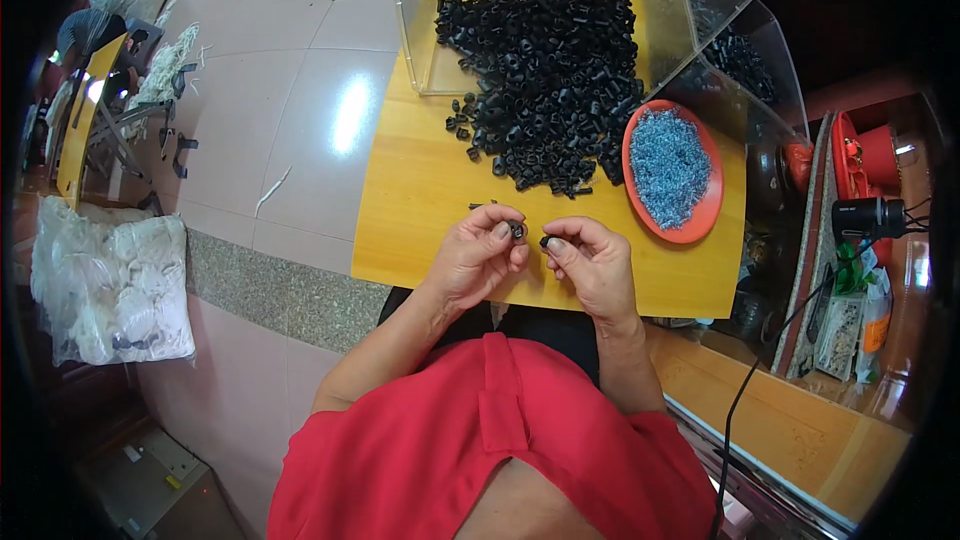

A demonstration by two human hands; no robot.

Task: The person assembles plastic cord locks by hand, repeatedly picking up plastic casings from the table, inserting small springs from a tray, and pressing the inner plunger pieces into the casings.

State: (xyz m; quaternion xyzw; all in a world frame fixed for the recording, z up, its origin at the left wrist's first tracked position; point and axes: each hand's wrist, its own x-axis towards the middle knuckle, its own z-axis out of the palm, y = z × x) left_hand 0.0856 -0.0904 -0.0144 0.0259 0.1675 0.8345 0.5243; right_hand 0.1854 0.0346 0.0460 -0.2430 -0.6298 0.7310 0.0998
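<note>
Near the front edge of the yellow table (400, 210), my left hand (478, 255) pinches a small black plastic part (517, 229) between thumb and fingertips. My right hand (592, 268), a short gap away, is closed on another small black piece (546, 241), mostly covered by the fingers. Beyond both hands spreads a large heap of black plastic parts (540, 80), many of them short and tube-like. Right of the heap lies a red oval plate (690, 230) filled with small shiny silvery-blue pieces (668, 165), too small to name.
A clear plastic bin (410, 50) lies tipped around the heap's far side. Another clear container (750, 60) with black parts stands at right. A black cable (745, 390) runs down on the right. Left on the floor sits a clear bag of whitish material (115, 285).
</note>
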